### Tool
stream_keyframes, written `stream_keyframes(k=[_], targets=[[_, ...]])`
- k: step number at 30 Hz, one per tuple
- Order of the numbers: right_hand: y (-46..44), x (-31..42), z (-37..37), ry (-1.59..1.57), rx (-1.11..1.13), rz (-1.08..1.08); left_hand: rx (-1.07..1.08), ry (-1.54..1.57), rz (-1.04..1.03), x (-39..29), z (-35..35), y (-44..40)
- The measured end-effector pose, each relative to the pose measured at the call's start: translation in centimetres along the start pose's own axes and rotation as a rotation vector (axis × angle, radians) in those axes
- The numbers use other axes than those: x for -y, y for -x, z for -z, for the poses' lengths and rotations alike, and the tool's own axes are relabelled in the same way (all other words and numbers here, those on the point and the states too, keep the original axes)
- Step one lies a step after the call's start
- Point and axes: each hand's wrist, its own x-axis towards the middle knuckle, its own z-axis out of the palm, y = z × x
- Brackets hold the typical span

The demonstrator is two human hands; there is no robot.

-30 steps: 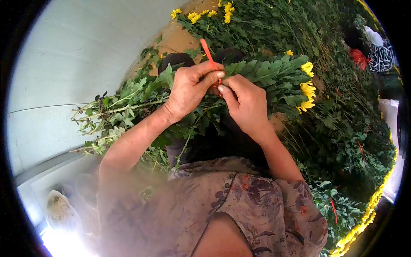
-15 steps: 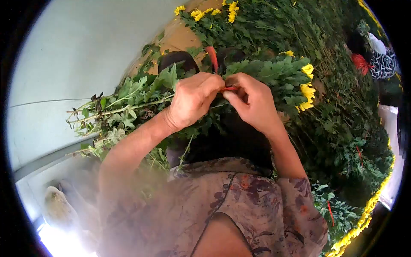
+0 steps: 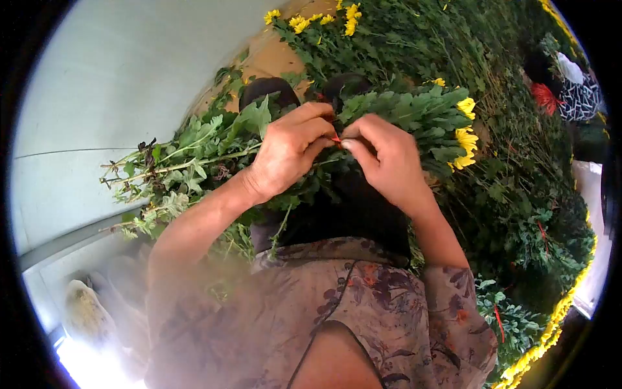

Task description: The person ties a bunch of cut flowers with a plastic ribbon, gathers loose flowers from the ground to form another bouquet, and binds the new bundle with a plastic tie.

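Observation:
A bunch of yellow chrysanthemums (image 3: 402, 110) lies across my lap, its blooms to the right and its cut stems to the left. Over the middle of the bunch, my left hand (image 3: 291, 149) pinches a thin red tie (image 3: 336, 140). My right hand (image 3: 387, 159) is close beside it, thumb and forefinger pressed together on the same tie. Most of the tie is hidden by the fingers. Whether it circles all the stems I cannot see.
Loose chrysanthemum stems (image 3: 466, 52) cover the floor ahead and to the right. Tied bunches with red bands (image 3: 499, 322) lie at lower right. More red ties (image 3: 545, 97) sit by a patterned cloth (image 3: 578, 97). A pale wall (image 3: 116, 84) rises on the left.
The upright red end of the tie has dropped from view behind my left fingers. My right hand has shifted slightly down, and both hands' fingertips are now closer together.

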Motion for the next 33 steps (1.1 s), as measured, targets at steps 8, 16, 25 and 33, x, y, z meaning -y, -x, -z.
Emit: stream_keyframes(k=[8, 16, 25, 33], targets=[[2.0, -0.1, 2.3, 0.682, -0.152, 0.132, -0.086, -0.210, -0.052, 0.3, 0.7, 1.6], [-0.6, 1.4, -0.8, 0.947, 0.267, 0.393, 0.268, -0.430, 0.421, -4.8, 0.2, 12.9], [-0.9, 1.4, -1.4, 0.989, 0.272, 0.436, -0.056, 0.011, 0.778, -6.9, -1.6, 11.9], [-0.9, -0.4, -1.0, 1.048, 0.221, 0.451, -0.521, 0.461, 0.630, -5.6, 4.2, 18.0]])
